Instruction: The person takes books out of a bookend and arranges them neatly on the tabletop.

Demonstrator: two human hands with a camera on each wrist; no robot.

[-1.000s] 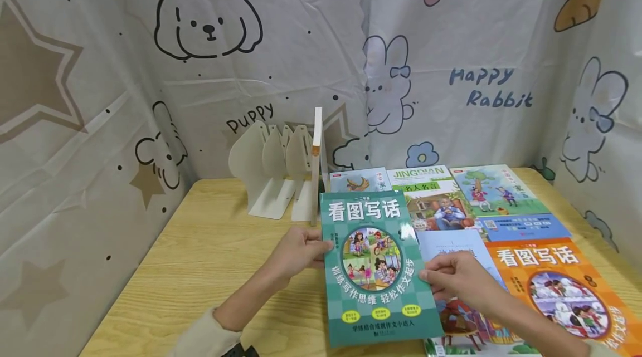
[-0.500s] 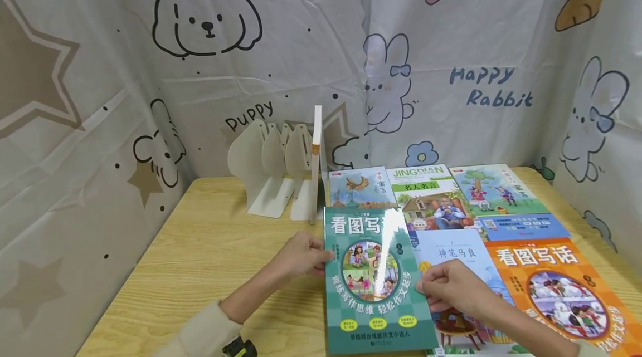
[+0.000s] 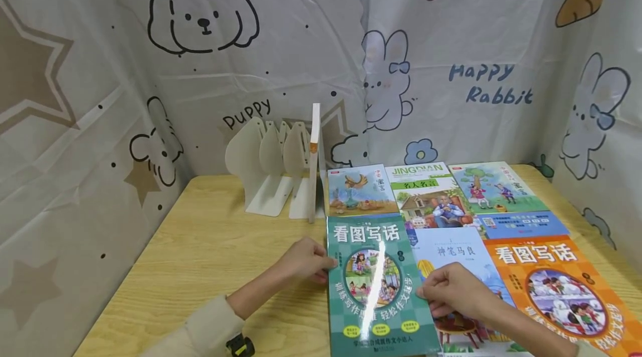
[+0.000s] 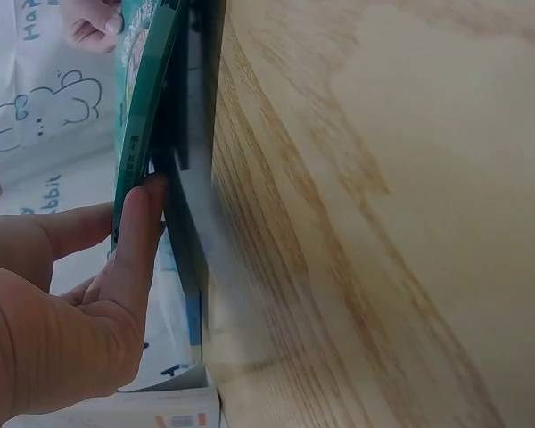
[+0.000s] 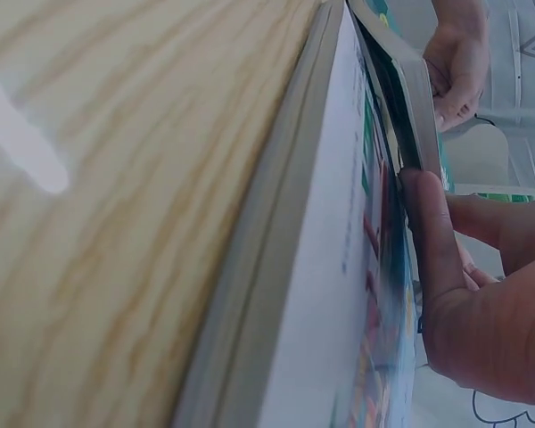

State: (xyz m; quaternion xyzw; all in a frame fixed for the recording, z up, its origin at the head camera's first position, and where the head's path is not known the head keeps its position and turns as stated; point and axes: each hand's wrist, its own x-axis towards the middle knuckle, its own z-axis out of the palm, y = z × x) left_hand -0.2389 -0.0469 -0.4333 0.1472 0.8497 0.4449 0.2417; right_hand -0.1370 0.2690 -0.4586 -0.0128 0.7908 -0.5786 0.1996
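A green picture-writing book (image 3: 421, 323) lies face up in both hands at the near middle of the table. My left hand (image 3: 306, 259) pinches its left edge; in the left wrist view the thumb and fingers (image 4: 135, 223) sit on either side of the spine. On the opposite edge, my right hand (image 3: 453, 290) pinches the book between thumb and fingers. The right wrist view shows that edge of the green book (image 5: 419, 98) raised a little over the stacked books below. Partly under the right hand is a light blue book (image 3: 453, 240).
Behind lie a bird-cover book (image 3: 356, 192), a green-and-white book (image 3: 416, 201) and a tree-cover book (image 3: 496, 192). An orange book (image 3: 536, 254) is at the right. White bookends (image 3: 273, 195) stand at the back left, with an upright book (image 3: 314, 179) against them. A printed curtain (image 3: 301, 56) surrounds the table (image 3: 215, 245).
The green book has come lower and nearer to me, both hands still holding its edges. More of the bird-cover book and the light blue book shows now.
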